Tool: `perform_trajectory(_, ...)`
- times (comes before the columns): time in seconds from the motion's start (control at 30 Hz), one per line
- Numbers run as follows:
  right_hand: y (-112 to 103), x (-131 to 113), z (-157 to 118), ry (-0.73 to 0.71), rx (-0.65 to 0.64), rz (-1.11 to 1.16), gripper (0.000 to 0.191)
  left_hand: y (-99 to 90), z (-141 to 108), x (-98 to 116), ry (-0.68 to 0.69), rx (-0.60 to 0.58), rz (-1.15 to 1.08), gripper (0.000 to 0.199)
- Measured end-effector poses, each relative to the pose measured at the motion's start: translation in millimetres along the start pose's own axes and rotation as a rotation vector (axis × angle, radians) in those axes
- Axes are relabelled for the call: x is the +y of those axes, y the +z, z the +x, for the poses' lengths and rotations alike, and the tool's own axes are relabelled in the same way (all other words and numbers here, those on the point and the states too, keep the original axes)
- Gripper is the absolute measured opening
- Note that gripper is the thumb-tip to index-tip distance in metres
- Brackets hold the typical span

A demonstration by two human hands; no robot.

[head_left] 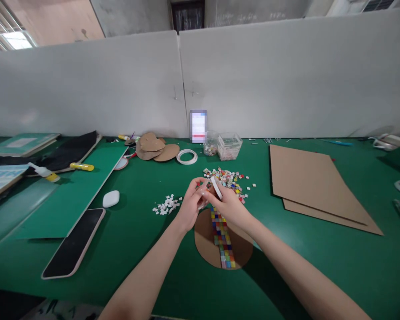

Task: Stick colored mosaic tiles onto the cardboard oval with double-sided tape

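My two hands meet above the top edge of a round cardboard piece (205,242). Between the fingers of my right hand (231,205) is a white tape roll (216,188), tilted and seen nearly edge-on. The closed fingers of my left hand (190,202) lie against its left side; what they pinch is hidden. Down the middle of the cardboard circle runs a band of small coloured mosaic tiles (222,238). Loose multicoloured tiles (231,178) are heaped just beyond my hands, and a smaller pile of white tiles (167,205) lies left of my left hand.
Behind the tiles stand a clear plastic box (229,146), a clear cup (210,144), a phone with a lit screen (198,126) and a white ring-shaped roll (187,157). Cardboard sheets (306,182) lie right; cardboard discs (150,146), a dark phone (75,244) and a glue bottle (45,172) left.
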State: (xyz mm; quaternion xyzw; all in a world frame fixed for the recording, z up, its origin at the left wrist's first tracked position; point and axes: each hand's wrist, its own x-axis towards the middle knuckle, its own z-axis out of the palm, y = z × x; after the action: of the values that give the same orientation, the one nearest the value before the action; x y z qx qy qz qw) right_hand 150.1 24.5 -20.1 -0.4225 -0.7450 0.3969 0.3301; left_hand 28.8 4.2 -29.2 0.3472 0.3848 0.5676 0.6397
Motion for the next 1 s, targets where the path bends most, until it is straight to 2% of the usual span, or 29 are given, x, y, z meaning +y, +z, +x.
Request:
perform_trajectory(0.1,-1.2,5.2,0.5,-0.047,0.047,-0.163,0.029,0.7,-0.7,-1.6,-0.027,-0.039,-0.076,0.027)
perform_trajectory(0.23,-4.9,13.4,0.6,-0.154,-0.003,-0.267,0.021,-1.8,0.3,-5.3,-0.082,-0.115,-0.144,0.029)
perform_trajectory(0.4,-6.7,19.0,0.1,-0.261,-0.037,-0.293,0.024,-1.1,-0.3,-5.7,-0.1,-0.086,-0.094,0.032)
perform_trajectory(0.63,0.1,25.6,3.1,-0.122,0.065,-0.085,0.033,5.2,-3.3,-9.6,-0.013,-0.036,0.101,0.031)
perform_trajectory(0.73,1.9,22.6,3.8,-0.055,0.08,0.152,0.037,4.4,-3.4,-9.7,0.011,-0.051,0.113,0.028)
perform_trajectory(0.83,0.3,13.9,3.9,0.072,0.011,0.385,0.046,2.7,-2.4,-6.8,0.052,-0.057,0.144,0.026)
perform_trajectory(1.0,-5.4,1.8,3.6,0.247,-0.051,0.564,0.047,-1.1,2.5,-3.7,0.164,0.134,0.362,0.024)
